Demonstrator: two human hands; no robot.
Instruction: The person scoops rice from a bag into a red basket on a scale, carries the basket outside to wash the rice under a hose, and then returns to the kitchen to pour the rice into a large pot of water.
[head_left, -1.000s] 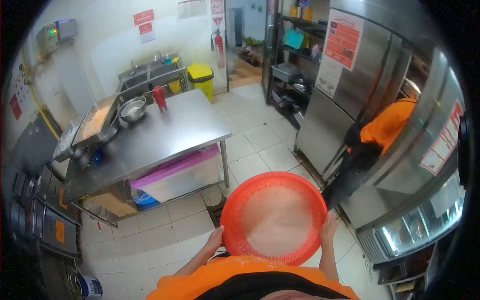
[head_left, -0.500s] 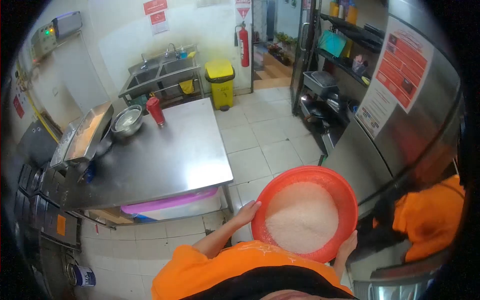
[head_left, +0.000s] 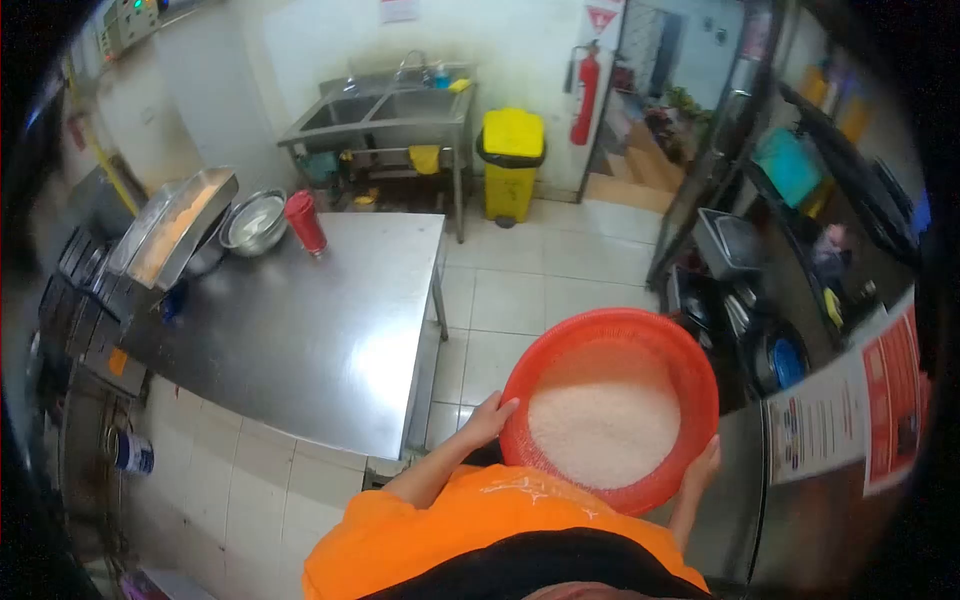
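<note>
A wide red basin (head_left: 705, 385) is held in front of my body. Pale, grainy white contents (head_left: 600, 420) fill much of it, with a shadow across their far part. My left hand (head_left: 492, 415) grips the basin's left rim. On the right side, my right hand (head_left: 703, 466) holds the rim lower down. Both hands are closed on the basin, which is off the floor and to the right of the steel table (head_left: 320, 330).
On the table stand a red bottle (head_left: 305, 222), metal bowls (head_left: 256, 224) and tilted trays (head_left: 185, 228). Beyond are a sink (head_left: 415, 103), a yellow bin (head_left: 511, 165) and a fire extinguisher (head_left: 585, 95). Shelving (head_left: 800, 215) and a steel fridge (head_left: 830, 520) stand at the right.
The view has turned right and moved forward past the table. The shelving is nearer, and the fridge has shifted to the lower right. Both hands still hold the basin.
</note>
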